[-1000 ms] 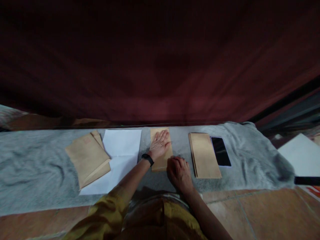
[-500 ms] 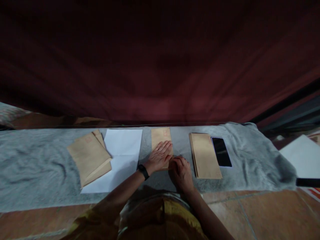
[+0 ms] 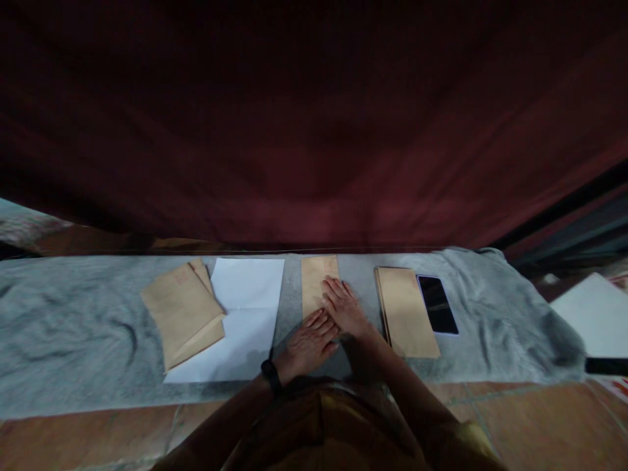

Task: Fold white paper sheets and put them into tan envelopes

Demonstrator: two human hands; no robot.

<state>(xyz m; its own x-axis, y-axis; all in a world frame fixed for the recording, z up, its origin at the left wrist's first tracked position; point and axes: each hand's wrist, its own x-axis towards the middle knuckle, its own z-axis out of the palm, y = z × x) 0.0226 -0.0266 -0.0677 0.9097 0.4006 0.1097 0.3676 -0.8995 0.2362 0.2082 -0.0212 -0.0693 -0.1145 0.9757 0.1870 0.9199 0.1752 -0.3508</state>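
Observation:
A brown paper envelope (image 3: 314,278) lies flat on the grey cloth in front of me, its lower part hidden under my hands. My left hand (image 3: 310,345), with a black band on the wrist, rests flat at the envelope's lower end, fingers stretched out. On the envelope's right side lies my right hand (image 3: 344,309), palm down with the fingers extended. The two hands touch where the left fingertips meet the right hand. To the right is a neat stack of brown envelopes (image 3: 409,314).
At the left, several brown envelopes (image 3: 184,307) lie fanned out, partly over white paper sheets (image 3: 248,333). A phone (image 3: 436,304) sits beside the right stack. Grey cloth (image 3: 88,327) covers the narrow surface. A dark red curtain (image 3: 314,163) hangs behind it.
My right hand has moved up from the envelope's lower right corner and flattened onto it. My left hand has slid down toward the envelope's lower end. The view has shifted slightly.

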